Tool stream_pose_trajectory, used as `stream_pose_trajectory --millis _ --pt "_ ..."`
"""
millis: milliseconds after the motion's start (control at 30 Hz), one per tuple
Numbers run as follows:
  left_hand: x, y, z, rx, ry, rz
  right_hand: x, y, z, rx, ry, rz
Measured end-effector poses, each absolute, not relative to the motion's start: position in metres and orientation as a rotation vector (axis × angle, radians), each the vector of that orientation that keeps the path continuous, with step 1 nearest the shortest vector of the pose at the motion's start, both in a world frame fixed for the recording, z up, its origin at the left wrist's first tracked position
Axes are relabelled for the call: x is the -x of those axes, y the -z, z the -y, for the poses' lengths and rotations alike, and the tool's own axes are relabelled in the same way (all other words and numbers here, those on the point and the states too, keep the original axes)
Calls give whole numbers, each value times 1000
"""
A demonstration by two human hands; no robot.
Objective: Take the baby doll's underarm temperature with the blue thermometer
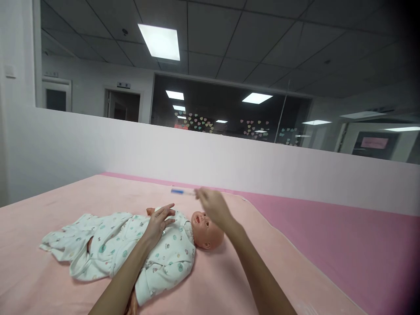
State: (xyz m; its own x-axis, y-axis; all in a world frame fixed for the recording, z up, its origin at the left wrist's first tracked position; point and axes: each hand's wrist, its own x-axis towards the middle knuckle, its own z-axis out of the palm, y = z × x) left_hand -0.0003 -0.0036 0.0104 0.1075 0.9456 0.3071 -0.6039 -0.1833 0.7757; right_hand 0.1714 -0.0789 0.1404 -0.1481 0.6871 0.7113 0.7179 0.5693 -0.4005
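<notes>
A baby doll in a white printed sleepsuit lies on its back on a light pink blanket, head to the right. My left hand rests flat on the doll's chest, fingers spread apart. My right hand is raised above the doll's head, blurred by motion, pinching a thin white stick with a blue end that points left.
The blanket covers a darker pink mattress. A white partition wall runs behind the bed, with glass panels above it showing an office ceiling and lights.
</notes>
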Motion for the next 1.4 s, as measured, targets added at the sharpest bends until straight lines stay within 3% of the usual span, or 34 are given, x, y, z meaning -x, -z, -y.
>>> stream_pose_trajectory --millis 133,300,533,833,1100,1233,1400 --pt "-4 -10 6 -1089 -1452 -529 -187 -162 84 946 -48 1592" --pt "-7 -7 6 -1144 -1435 -621 -188 -139 104 1054 71 1701" --pt "-7 -7 7 -1395 -1462 -719 -184 -129 130 916 -182 1758" --pt "-11 -8 13 -2048 -1503 -1049 -203 -83 142 895 -116 1781" --pt "-11 -9 19 -2307 -1315 -1149 -226 9 158 1503 817 1805" --pt "-9 -10 19 -2310 -1305 -1028 -228 38 152 1798 717 1913" --pt "-7 -9 21 -2295 -1284 -965 -214 25 138 2163 450 1924"
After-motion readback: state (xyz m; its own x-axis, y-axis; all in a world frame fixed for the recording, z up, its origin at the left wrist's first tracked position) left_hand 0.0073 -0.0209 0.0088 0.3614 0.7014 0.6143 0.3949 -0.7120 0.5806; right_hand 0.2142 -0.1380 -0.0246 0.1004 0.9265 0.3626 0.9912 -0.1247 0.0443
